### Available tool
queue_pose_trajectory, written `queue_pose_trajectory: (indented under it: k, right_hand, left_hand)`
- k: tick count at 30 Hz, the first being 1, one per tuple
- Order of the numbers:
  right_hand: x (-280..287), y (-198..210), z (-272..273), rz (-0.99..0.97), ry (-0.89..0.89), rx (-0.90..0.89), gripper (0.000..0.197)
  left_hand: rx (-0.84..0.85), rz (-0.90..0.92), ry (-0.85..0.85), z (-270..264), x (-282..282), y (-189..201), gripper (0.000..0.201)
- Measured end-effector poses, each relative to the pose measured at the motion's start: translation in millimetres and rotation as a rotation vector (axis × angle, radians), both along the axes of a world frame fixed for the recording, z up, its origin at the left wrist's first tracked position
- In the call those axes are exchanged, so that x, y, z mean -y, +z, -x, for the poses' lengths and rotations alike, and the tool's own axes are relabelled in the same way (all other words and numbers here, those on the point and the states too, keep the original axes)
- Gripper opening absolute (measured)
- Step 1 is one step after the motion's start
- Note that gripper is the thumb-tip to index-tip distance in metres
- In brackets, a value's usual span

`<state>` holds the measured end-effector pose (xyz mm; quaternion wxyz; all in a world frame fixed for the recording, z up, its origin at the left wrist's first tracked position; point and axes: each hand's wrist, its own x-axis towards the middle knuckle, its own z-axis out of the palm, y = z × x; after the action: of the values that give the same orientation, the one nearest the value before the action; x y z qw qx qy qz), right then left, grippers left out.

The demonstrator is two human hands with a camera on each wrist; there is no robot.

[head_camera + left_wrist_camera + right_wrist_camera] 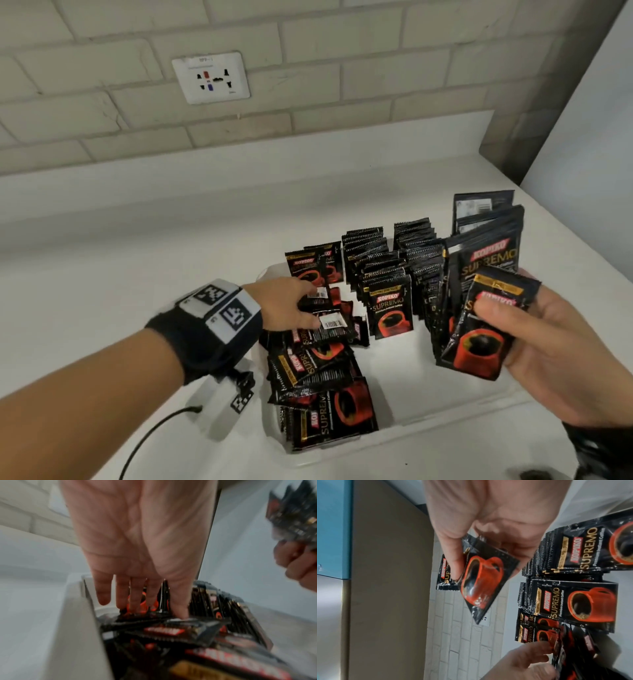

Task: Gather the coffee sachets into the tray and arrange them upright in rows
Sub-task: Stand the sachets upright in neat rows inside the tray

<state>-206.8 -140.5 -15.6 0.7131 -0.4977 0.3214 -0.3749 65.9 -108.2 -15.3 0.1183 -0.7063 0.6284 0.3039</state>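
- Head view: a shallow white plastic tray (pixel 445 416) sits on a white countertop (pixel 102 274) below a pale brick wall (pixel 342 68) with a white socket plate (pixel 211 77).
- Black-and-red Kopiko coffee sachets stand upright in rows (pixel 394 260) across the tray's far half; a loose heap of the same sachets (pixel 318 373) lies flat along its left side.
- The left hand (pixel 286 303), fingers extended, reaches down onto the heap, fingertips (pixel 181 614) touching the top packets without gripping any.
- The right hand (pixel 548 346) pinches a fanned bunch of sachets (pixel 479 329) between thumb and fingers, held tilted over the tray's right side.
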Motion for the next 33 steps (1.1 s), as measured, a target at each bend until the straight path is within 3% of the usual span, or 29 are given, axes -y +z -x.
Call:
queue_pose_trajectory:
  k: [4,7,11,18,24,29,33]
  right_hand:
    - [-2.0,2.1,5.3,-0.001,0.012,-0.016,0.096]
    - [-1.3,2.9,8.8,0.005,-0.001,-0.041,0.099]
    - [-1.3,3.0,10.9,-0.002,-0.016,-0.042,0.096]
    - [0.1,3.0,13.9,-0.024,-0.030,-0.029,0.088]
    - [-1.0,1.7,15.1,-0.036,-0.041,-0.047,0.097]
    - [-0.7,3.3,17.2,-0.056,-0.092,-0.039,0.094]
    - [0.2,2.1,14.6,-0.101,-0.076,-0.035,0.091]
  left_hand:
    - [-0.007,-0.119,0.022,6.7,7.7,-4.9,0.096]
    - [0.049,-0.163,0.038,7.4,10.2,-4.9,0.103]
    - [0.092,-0.103,0.049,5.3,14.3,-8.1,0.085]
    - [0.178,0.027,-0.104,2.3,14.7,-14.5,0.047]
    - [0.193,0.085,-0.125,-0.8,16.7,-14.8,0.033]
    - [-0.099,0.214,0.040,-6.8,12.6,18.8,0.011]
    - [-0.553,0.387,0.329,-10.3,0.8,47.8,0.024]
